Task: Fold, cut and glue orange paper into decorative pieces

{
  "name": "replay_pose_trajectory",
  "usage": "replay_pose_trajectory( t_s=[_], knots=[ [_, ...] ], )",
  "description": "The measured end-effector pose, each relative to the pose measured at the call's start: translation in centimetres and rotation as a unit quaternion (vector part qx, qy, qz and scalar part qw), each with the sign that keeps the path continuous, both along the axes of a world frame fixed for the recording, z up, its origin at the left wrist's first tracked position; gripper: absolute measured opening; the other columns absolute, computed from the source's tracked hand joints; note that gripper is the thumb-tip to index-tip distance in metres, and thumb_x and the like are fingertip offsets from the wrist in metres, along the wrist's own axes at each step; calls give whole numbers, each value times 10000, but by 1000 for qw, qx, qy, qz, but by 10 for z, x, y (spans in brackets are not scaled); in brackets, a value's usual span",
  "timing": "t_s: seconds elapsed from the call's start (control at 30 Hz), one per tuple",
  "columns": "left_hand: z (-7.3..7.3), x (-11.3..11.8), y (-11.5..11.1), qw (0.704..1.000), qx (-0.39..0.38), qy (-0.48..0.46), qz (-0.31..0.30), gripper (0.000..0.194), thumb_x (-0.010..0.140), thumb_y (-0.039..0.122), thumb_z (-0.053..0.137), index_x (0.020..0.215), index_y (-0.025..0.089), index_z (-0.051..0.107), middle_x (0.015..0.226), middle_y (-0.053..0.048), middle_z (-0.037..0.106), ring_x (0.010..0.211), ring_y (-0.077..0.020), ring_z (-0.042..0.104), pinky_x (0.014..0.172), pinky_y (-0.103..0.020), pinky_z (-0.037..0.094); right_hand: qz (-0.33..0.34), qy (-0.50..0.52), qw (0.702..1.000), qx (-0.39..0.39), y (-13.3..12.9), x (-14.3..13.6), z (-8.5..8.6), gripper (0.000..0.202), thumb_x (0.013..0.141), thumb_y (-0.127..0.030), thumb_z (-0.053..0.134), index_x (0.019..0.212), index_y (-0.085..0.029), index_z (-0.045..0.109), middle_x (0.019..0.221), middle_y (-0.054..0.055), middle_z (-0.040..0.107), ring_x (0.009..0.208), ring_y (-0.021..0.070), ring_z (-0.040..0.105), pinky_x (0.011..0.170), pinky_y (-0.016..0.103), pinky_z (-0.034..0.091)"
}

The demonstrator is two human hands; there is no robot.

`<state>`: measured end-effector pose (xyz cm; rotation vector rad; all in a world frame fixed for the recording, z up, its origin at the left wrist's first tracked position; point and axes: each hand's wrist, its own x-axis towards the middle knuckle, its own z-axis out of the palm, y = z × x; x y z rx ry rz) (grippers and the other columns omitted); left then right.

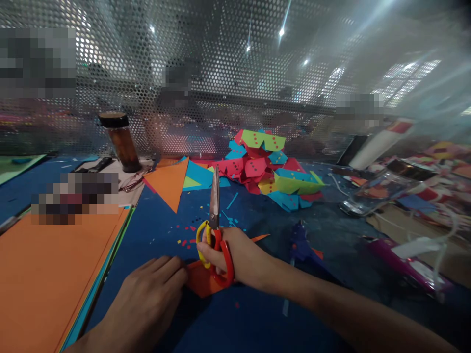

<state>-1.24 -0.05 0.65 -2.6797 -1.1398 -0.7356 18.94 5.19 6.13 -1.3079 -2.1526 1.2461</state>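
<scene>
My right hand [243, 257] is closed around a pair of scissors [215, 203] with one yellow and one red handle loop. The blades are together and point away from me. Under the handles lies a folded piece of orange paper [204, 283]. My left hand [150, 291] holds this paper at its left end, fingers bent and close together; the fingertips are partly hidden. Tiny red, blue and yellow paper scraps [189, 235] are scattered just beyond. Past the scissors lie an orange paper triangle [169, 181] and a heap of folded, punched coloured paper pieces [255, 166].
A stack of orange sheets [47, 274] lies at left, near a brown jar with a black lid [123, 144]. At right are a blue tool [303, 242], a clear jar [379, 189] and a purple device [408, 267]. A perforated metal screen [221, 93] stands behind the blue table [279, 326].
</scene>
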Motion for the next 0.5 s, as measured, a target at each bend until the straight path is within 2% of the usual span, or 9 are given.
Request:
replay_pose_trajectory(
  t_s=[0.27, 0.4, 0.5],
  knots=[
    [-1, 0, 0, 1000, -10, 11, -7, 296, 911, 53, 347, 735, 221, 515, 671, -18, 603, 552, -208, 583, 494, -319, 436, -23, -21, 999, -7, 6, 8, -5, 258, 950, -338, 499, 767, -174, 578, 591, -21, 565, 461, 90, 481, 464, 215, 375],
    [0, 0, 0, 1000, -2, 7, -10, 303, 908, 48, 346, 727, 223, 514, 663, -12, 596, 541, -200, 573, 488, -318, 435, 14, -9, 1000, 0, 13, 11, 3, 255, 939, -327, 534, 747, -170, 591, 657, 5, 639, 559, 117, 584, 546, 219, 436],
    [-1, 0, 0, 1000, 11, 4, -12, 301, 894, 39, 349, 720, 223, 510, 664, -14, 595, 538, -200, 566, 489, -321, 445, 56, 20, 998, 17, 20, 10, 16, 336, 977, -364, 475, 735, -166, 600, 728, 23, 681, 608, 122, 619, 612, 229, 462]
  ],
)
